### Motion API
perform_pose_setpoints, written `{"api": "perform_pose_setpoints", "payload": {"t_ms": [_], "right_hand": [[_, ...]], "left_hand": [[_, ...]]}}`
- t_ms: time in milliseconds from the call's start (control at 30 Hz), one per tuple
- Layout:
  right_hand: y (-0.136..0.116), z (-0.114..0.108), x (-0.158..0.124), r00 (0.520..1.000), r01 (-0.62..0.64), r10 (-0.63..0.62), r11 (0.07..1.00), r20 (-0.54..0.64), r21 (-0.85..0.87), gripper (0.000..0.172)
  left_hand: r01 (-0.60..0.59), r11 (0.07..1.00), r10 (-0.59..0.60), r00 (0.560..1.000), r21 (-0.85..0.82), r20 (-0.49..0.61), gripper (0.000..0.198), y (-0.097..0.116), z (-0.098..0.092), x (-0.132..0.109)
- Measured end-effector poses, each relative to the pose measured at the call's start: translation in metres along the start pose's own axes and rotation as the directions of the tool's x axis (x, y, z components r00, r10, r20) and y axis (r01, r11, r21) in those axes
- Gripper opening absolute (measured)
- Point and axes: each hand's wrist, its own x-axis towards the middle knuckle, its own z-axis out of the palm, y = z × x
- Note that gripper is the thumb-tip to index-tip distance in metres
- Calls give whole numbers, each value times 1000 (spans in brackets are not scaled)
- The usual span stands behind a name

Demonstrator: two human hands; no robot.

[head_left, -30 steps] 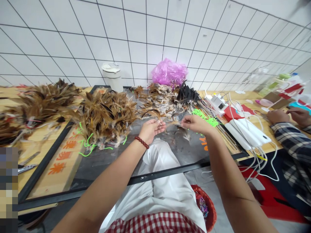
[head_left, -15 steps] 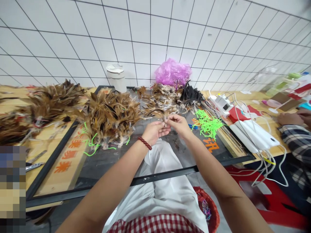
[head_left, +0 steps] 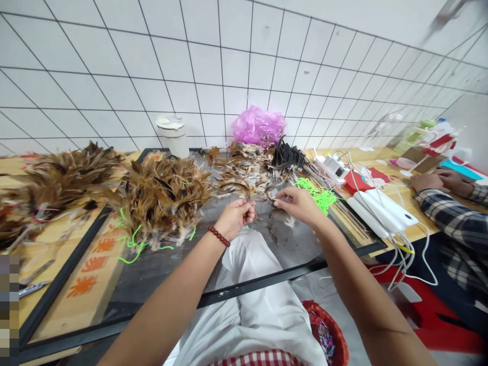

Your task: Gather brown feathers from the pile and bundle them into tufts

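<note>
My left hand (head_left: 237,217) is closed in a pinch on a small brown feather (head_left: 248,196), whose tip points up from the fingers. To its right, my right hand (head_left: 299,204) has its thumb and forefinger on a thin dark feather (head_left: 270,195) low over the glass top. Just beyond the hands lie small bunches of brown feathers (head_left: 244,170) with pale quills. A large heap of brown feathers (head_left: 163,195) with green ties sits left of my left hand. Bright green strings (head_left: 318,194) lie behind my right hand, and black feathers (head_left: 287,158) are farther back.
A pink plastic bag (head_left: 259,125) and a white lidded cup (head_left: 173,134) stand by the tiled wall. White chargers with cables (head_left: 381,211) lie at right, near another person's plaid sleeve (head_left: 453,218). More feathers (head_left: 72,175) spread left. A red basket (head_left: 331,330) is below the black-framed edge.
My hands were together at one feather; now they are apart, the right one moved rightward and the left one still pinching. The view has turned to the right.
</note>
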Motion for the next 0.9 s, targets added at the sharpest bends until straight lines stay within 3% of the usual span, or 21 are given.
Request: {"api": "perform_pose_setpoints", "payload": {"t_ms": [67,133,267,367,467,533,600,667,733,900], "right_hand": [[8,-16,-11,985,-98,126,971,120,-216,17],[17,-20,-19,953,-180,253,917,168,-357,21],[31,-6,-26,926,-200,298,907,230,-372,15],[31,1,-25,909,-151,234,956,344,-252,8],[18,2,-17,934,-192,140,972,327,132,9],[1,5,-8,964,-221,113,845,241,488,16],[-17,17,5,973,-226,128,691,191,686,24],[-30,37,18,987,-160,102,656,123,738,24],[-36,59,28,998,-68,43,690,54,721,22],[-22,91,32,998,10,28,757,-48,654,17]], "left_hand": [[7,999,-7,1000,-34,-26,10,0,0,0],[10,999,-12,999,-53,-43,10,0,0,1],[14,999,-17,997,-44,-81,9,0,2,0],[11,998,-17,994,-63,-107,8,0,3,-1],[-9,995,-2,994,-96,-113,6,0,2,-1],[-16,995,4,993,-100,-120,5,-1,2,-1],[-23,995,11,991,-94,-130,7,-1,2,0],[-33,995,19,990,-94,-143,10,-1,2,1],[-40,994,25,988,-98,-156,11,-1,1,2],[-53,994,39,990,-100,-136,6,-3,-3,4]]}}
